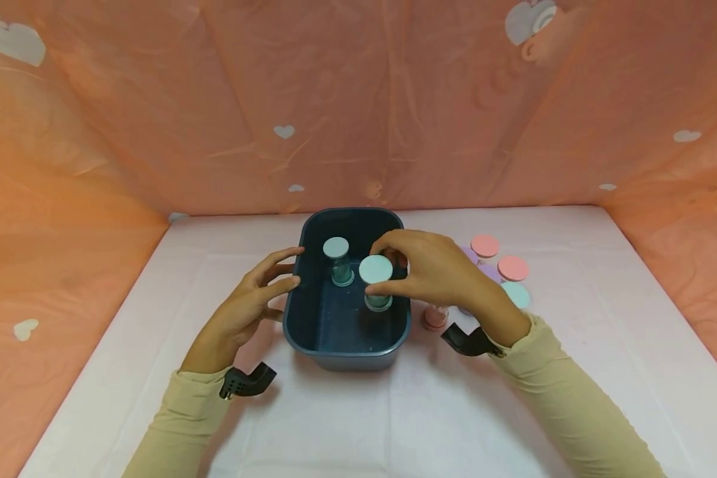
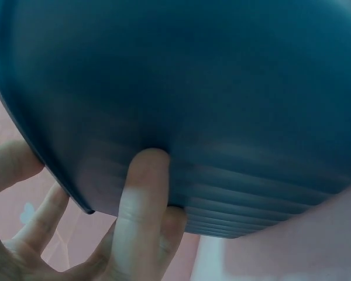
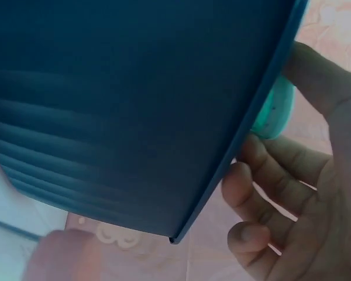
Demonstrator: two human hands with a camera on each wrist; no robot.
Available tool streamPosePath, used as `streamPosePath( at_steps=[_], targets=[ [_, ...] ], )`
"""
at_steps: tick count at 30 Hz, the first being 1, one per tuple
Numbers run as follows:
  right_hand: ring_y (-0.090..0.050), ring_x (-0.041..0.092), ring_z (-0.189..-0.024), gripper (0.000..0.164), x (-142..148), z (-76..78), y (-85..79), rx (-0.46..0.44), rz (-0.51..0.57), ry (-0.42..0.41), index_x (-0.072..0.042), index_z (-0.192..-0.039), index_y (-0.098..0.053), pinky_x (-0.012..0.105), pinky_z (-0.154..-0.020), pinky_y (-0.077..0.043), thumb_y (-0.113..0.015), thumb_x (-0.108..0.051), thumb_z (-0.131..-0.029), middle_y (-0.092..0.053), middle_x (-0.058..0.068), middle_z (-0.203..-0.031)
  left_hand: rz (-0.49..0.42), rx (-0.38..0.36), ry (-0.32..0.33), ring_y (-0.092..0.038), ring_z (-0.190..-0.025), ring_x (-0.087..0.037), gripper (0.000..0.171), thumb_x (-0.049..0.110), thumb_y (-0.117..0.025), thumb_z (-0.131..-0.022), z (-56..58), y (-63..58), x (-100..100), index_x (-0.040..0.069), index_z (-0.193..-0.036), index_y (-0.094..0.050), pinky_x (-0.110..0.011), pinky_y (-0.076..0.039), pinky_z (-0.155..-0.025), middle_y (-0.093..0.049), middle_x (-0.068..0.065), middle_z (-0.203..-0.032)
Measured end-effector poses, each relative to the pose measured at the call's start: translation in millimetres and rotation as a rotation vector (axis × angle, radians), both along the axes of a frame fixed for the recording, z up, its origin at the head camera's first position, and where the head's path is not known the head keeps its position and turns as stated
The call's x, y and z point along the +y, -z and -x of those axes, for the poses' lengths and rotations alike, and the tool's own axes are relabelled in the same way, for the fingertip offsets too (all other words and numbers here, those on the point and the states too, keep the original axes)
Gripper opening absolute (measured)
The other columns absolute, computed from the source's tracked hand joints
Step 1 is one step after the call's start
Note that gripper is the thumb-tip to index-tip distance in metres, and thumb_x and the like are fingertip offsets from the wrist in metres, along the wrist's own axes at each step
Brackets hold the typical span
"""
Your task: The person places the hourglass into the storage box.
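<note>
Two hands at work over a dark blue bin, which serves as the landmark. The left hand lies at the bin's left side, its fingers spread and largely extended, with fingertips touching the rim and the outer wall; it steadies rather than grasps. The right hand reaches over the bin's right rim and pinches a mint-lidded jar between thumb and fingers. This held jar is upright within the right half of the bin; whether its base meets the bin floor cannot be told. In the right wrist view the lid shows just past the bin's rim, most of the jar being hidden by the wall. A second jar, with a similar pale lid, stands upright inside the bin, left of the held one and slightly farther back. To the right of the bin, on the white worktop, is a close group of lidded jars: pink lids, purple lids and a mint lid. A pink jar, partly hidden by the right hand, is just beside the bin's right wall. Behind the bin hangs an orange sheet with pale hearts.
</note>
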State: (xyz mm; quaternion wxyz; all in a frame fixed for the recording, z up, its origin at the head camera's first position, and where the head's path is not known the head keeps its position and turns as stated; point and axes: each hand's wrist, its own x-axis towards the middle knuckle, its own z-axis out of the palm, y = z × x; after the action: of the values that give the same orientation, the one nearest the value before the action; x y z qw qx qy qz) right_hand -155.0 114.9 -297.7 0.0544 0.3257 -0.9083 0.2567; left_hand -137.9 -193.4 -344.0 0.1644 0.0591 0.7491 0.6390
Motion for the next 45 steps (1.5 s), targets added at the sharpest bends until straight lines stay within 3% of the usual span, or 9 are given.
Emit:
streamPosePath(
  at_steps=[13, 30, 45],
  targets=[
    [-0.056, 0.011, -0.084, 0.048, -12, 21.2, -4.7, -0.080, -0.113, 0.026, -0.026, -0.109, -0.071, 0.030, -0.071, -0.047, -0.081, -0.058, -0.074, -0.064, -0.006, -0.090, -0.005, -0.003, -0.001, -0.041, -0.129, -0.035, 0.053, 0.025, -0.057, -0.101, 0.1, -1.4, 0, 0.026, -0.151, -0.039, -0.040, -0.051, -0.071, -0.037, -0.014, -0.149],
    [-0.061, 0.012, -0.086, 0.046, -21, 44.2, 5.3, -0.115, -0.175, -0.021, -0.026, -0.110, -0.073, 0.032, -0.073, -0.049, -0.083, -0.053, -0.074, -0.070, -0.007, -0.091, -0.007, -0.012, 0.000, -0.039, -0.131, -0.037, 0.053, 0.025, -0.056, -0.101, -2.9, 2.5, -2, 0.025, -0.151, -0.039, -0.041, -0.051, -0.072, -0.035, -0.014, -0.151],
    [-0.063, 0.014, -0.091, 0.047, -28, 61.3, 7.9, -0.172, -0.229, -0.002, -0.027, -0.117, -0.072, 0.033, -0.074, -0.049, -0.082, -0.050, -0.077, -0.073, -0.006, -0.097, -0.001, -0.005, -0.002, -0.038, -0.133, -0.038, 0.054, 0.026, -0.056, -0.101, -0.8, 1.7, -1, 0.026, -0.151, -0.038, -0.041, -0.051, -0.074, -0.034, -0.014, -0.152]
  ],
)
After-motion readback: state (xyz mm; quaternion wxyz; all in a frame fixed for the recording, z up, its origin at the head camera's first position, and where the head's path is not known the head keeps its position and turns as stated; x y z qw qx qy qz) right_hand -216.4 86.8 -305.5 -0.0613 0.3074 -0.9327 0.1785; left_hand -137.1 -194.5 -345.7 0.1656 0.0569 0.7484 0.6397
